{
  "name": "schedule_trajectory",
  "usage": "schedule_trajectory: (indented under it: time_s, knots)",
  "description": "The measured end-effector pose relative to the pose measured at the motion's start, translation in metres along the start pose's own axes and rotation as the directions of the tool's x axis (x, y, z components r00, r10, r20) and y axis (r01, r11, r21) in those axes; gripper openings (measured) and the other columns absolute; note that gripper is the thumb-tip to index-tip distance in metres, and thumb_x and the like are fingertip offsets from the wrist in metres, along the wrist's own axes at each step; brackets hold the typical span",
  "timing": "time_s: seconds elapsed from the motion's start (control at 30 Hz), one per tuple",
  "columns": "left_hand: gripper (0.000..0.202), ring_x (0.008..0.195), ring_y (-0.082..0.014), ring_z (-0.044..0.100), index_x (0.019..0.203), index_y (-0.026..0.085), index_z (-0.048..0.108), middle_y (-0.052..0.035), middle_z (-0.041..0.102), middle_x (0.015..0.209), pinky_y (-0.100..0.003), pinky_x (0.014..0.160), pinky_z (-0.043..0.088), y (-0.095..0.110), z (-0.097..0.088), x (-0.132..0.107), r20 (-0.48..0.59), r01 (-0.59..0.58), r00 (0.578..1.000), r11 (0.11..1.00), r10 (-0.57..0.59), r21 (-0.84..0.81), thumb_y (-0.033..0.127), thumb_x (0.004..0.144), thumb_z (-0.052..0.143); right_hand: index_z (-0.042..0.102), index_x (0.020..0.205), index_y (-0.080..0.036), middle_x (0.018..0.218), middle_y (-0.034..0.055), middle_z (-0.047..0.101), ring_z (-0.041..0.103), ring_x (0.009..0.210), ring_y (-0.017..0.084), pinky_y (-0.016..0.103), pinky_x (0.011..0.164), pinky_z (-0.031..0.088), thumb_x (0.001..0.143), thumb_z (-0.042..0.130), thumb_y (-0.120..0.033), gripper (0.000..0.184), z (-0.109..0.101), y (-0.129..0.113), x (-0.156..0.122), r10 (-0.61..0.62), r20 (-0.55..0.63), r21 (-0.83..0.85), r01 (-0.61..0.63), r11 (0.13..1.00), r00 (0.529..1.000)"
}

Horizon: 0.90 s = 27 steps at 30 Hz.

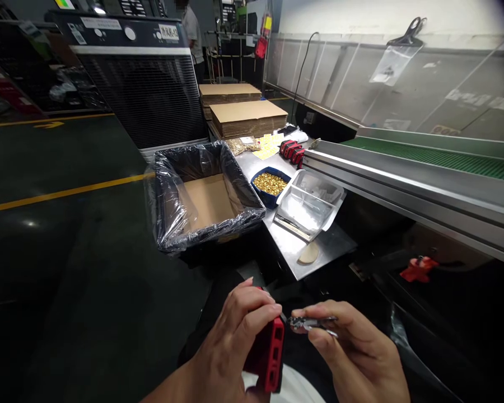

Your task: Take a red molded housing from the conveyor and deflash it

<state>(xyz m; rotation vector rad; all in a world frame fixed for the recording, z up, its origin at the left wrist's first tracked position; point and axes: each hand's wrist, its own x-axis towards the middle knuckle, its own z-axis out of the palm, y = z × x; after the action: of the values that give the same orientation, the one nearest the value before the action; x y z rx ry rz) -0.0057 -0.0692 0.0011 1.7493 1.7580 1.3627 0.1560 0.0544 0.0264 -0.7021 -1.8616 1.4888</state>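
Observation:
My left hand (239, 330) is closed around a red and black plastic housing (274, 358), held upright with a row of rectangular openings along its red edge. Between the thumb and fingers of my right hand (353, 347) is a small shiny metal tool that looks like a nail clipper (308, 323). The clipper's tip points left, close to the housing's upper edge; whether they touch I cannot tell. My left palm and fingers hide much of the housing.
Ahead stands a crate (162, 235) lined with clear plastic. On the metal table (292, 257) are a blue bowl (258, 196) of brass-coloured parts, a divided tray (304, 210) and several red-black housings (292, 151). A green conveyor (437, 159) runs along the right; cardboard stacks (250, 115) lie behind.

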Motion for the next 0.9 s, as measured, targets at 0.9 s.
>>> schedule_trajectory:
  time_s: [0.9]
  knots:
    - [0.068, 0.125, -0.0404, 0.05, 0.135, 0.024, 0.053, -0.0128, 0.056, 0.134, -0.062, 0.11, 0.035, -0.046, -0.013, -0.011, 0.106, 0.1, 0.927, -0.035, -0.358, -0.994, 0.036, 0.071, 0.073, 0.067, 0.087, -0.018, 0.078, 0.0086, 0.061, 0.06, 0.077, 0.03, 0.048, 0.082, 0.048, 0.066, 0.07, -0.055, 0.042, -0.11, 0.231, 0.092, 0.083, -0.602, -0.487, -0.448, 0.75, 0.794]
